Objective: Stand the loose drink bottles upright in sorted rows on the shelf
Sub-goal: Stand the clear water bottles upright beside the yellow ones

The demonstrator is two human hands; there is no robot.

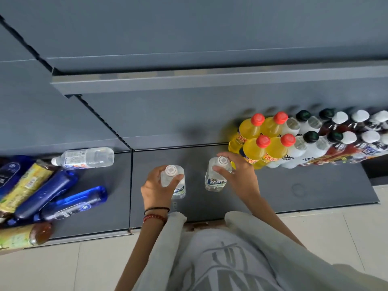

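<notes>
Two clear water bottles, one left (178, 191) and one right (216, 181), stand upright at mid shelf (315, 185), near each other but not touching. Left hand (157, 185) grips the left bottle round its neck and cap; right hand (241, 175) curls round the shoulder of the right one, which is just beside the sorted block.

Done: two-deep rows at the right.
- yellow drinks with red caps (256, 148)
- pale bottles with black caps (310, 136)
- dark drinks with white caps (348, 137)

Left to do, by my reading:
- seat these two in a row
- one clear bottle on its side (86, 157)
- blue bottles (46, 192) and yellow-labelled ones (27, 183), heaped flat at the far left

Roughly half done.
</notes>
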